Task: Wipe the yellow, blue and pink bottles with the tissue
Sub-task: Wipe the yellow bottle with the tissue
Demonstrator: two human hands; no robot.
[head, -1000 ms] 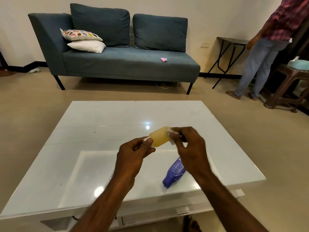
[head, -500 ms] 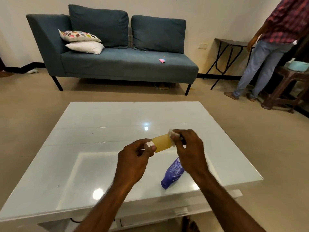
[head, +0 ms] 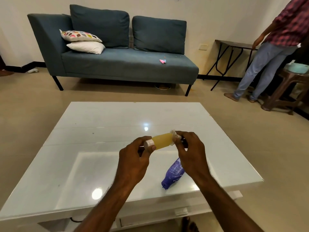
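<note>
A small yellow bottle with a white cap lies sideways in the air above the white table. My left hand pinches its capped end. My right hand presses a crumpled white tissue against the bottle's other end. The blue bottle lies on its side on the table under my right wrist, cap toward me. No pink bottle shows on the table.
A blue sofa with cushions stands beyond the table, a small pink object on its seat. At the right a person stands by a folding table and a wooden stool.
The bottle has turned slightly in my hands, its white cap now more exposed, and the tissue has shifted along its far end. The blue bottle has not moved.
</note>
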